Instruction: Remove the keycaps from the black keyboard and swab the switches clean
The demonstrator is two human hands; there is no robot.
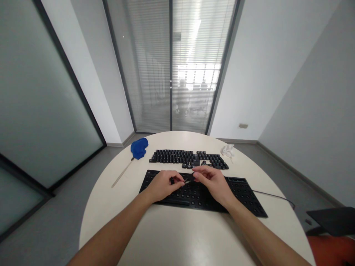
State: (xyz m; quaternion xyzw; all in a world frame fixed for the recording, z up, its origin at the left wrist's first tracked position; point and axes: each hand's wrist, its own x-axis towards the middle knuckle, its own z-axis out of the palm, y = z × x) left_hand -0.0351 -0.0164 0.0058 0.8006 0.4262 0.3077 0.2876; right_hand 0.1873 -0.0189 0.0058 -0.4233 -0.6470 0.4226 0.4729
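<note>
A black keyboard base (177, 203) without its keycaps lies on the table in front of me, and both hands are over its upper middle part. My right hand (215, 183) pinches a small dark piece that looks like a black keycap (191, 177). From the left, my left hand (163, 184) brings thumb and forefinger together at a thin, light strip beside that keycap; what exactly they grip is too small to tell. Behind the base, many loose black keycaps (172, 156) are laid out in rows.
The round white table (122, 218) carries a blue cloth (139, 148) and a thin stick (122, 173) at the left. A crumpled white tissue (227, 150) lies at the back right. The keyboard's cable (273, 197) runs off the right edge, near a chair (332, 221).
</note>
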